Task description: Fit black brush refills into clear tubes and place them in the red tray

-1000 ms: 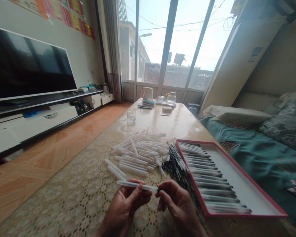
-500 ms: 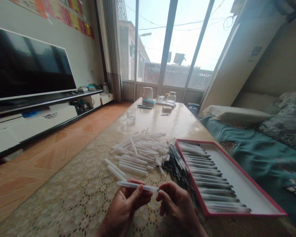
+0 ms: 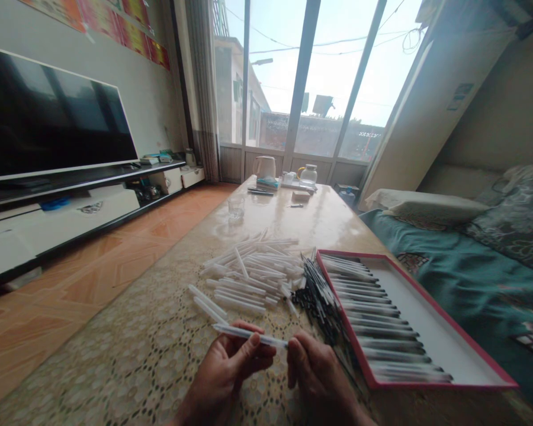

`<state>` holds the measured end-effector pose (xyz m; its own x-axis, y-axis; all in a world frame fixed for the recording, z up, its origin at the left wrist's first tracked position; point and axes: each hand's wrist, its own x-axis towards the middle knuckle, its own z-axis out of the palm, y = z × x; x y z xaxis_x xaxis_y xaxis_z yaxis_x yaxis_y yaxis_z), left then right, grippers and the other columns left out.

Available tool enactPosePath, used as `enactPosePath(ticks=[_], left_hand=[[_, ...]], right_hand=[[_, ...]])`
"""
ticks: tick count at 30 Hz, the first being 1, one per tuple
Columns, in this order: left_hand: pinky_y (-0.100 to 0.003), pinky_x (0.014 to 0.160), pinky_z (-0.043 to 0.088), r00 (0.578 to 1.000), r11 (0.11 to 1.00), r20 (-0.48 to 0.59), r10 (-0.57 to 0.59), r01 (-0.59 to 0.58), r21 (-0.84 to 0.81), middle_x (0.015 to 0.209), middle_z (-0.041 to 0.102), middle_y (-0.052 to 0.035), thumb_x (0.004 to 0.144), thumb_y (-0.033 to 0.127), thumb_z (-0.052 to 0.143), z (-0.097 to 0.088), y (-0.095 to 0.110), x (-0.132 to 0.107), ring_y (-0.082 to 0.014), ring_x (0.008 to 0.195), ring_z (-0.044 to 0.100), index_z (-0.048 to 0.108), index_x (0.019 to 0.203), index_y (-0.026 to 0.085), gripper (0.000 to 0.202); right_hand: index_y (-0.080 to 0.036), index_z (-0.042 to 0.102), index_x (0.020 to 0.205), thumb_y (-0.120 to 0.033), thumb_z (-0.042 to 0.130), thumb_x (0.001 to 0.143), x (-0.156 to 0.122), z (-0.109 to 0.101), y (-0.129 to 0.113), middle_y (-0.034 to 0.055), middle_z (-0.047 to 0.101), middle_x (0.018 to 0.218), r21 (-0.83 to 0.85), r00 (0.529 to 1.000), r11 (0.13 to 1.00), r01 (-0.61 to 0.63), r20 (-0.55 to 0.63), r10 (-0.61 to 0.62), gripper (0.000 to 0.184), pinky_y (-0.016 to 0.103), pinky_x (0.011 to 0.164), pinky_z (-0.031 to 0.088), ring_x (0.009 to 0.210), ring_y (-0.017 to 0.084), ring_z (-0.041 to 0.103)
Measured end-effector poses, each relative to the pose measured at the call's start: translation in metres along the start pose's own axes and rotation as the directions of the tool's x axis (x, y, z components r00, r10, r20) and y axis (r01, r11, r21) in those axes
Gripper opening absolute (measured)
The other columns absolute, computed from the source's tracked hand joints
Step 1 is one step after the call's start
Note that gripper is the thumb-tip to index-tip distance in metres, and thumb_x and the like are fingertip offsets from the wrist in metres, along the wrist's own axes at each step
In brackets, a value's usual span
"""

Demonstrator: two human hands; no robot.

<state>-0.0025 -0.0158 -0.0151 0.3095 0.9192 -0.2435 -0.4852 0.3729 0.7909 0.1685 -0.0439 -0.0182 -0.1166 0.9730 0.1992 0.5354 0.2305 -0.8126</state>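
Between thumb and fingers, my left hand is closed around a translucent white pen that lies almost level, its tip end pointing left. My right hand is closed at the pen's right end, thumb and fingers pinching it; they hide that end. Just beyond my hands lies a loose pile of clear white pen barrels. Right of the pile is a heap of thin dark refills with black ends. Beside it, a shallow pink-rimmed box holds a row of pens with dark ends.
The table has a lace-patterned cover. Farther along it stand a clear glass, a pitcher, a glass teapot and a small box. A bed or sofa with a teal cover borders the right side.
My right hand's fingers have closed more tightly over the pen's right end. The pen has tilted slightly, its right end a little lower. My left hand keeps its hold.
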Motion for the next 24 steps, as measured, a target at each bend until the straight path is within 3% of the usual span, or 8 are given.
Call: enactPosePath(ticks=[6, 12, 15, 19, 24], left_hand=[[-0.033, 0.076, 0.050, 1.000, 1.000, -0.019, -0.007, 0.007, -0.011, 0.074, 0.073, -0.0039, 0.071, 0.026, 0.070, 0.002, 0.002, -0.001, -0.0179, 0.073, 0.067, 0.064, 0.080, 0.017, 0.014], [-0.032, 0.071, 0.050, 1.000, 1.000, 0.005, -0.007, 0.007, 0.007, 0.070, 0.072, -0.0037, 0.070, 0.028, 0.071, 0.003, 0.002, -0.002, -0.0177, 0.069, 0.066, 0.064, 0.078, 0.017, 0.015], [-0.032, 0.074, 0.050, 1.000, 1.000, -0.007, -0.006, 0.006, -0.011, 0.072, 0.073, -0.0033, 0.071, 0.027, 0.070, 0.002, 0.002, -0.002, -0.0176, 0.071, 0.067, 0.064, 0.078, 0.018, 0.013], [-0.032, 0.076, 0.050, 1.000, 1.000, -0.022, -0.001, 0.001, -0.019, 0.073, 0.073, -0.0030, 0.071, 0.026, 0.071, 0.001, 0.001, 0.000, -0.0178, 0.073, 0.067, 0.064, 0.079, 0.018, 0.013], [-0.032, 0.071, 0.050, 1.000, 1.000, -0.003, -0.006, 0.006, -0.007, 0.070, 0.072, -0.0034, 0.069, 0.029, 0.072, 0.002, 0.002, -0.001, -0.0174, 0.068, 0.066, 0.065, 0.077, 0.017, 0.016]], right_hand=[[-0.019, 0.047, 0.092, -0.044, 0.035, 0.093, 0.001, 0.000, -0.002, -0.0019, 0.061, 0.058, 0.050, 0.999, 0.999, -0.013, 0.037, 0.011, 0.028, 0.019, 0.052, 0.036, 0.051, 0.012, 0.057], [-0.020, 0.046, 0.069, -0.044, 0.023, 0.096, 0.001, 0.004, 0.007, -0.0005, 0.059, 0.054, -0.024, 0.999, 1.000, -0.011, 0.035, 0.012, 0.042, 0.020, 0.052, 0.036, 0.051, 0.012, 0.055], [-0.020, 0.049, 0.080, -0.046, 0.027, 0.094, 0.000, 0.003, 0.007, -0.0022, 0.057, 0.053, -0.008, 1.000, 1.000, 0.020, 0.010, -0.020, 0.037, 0.020, 0.049, 0.035, 0.049, 0.011, 0.054], [-0.020, 0.044, 0.094, -0.046, 0.037, 0.091, 0.000, 0.002, 0.005, -0.0048, 0.056, 0.056, 0.040, 1.000, 0.999, 0.023, -0.014, -0.022, 0.026, 0.019, 0.049, 0.036, 0.048, 0.011, 0.053], [-0.022, 0.044, 0.071, -0.043, 0.027, 0.095, 0.000, 0.002, 0.008, -0.0022, 0.057, 0.051, -0.021, 1.000, 1.000, 0.008, 0.016, -0.008, 0.036, 0.020, 0.051, 0.036, 0.049, 0.012, 0.055]])
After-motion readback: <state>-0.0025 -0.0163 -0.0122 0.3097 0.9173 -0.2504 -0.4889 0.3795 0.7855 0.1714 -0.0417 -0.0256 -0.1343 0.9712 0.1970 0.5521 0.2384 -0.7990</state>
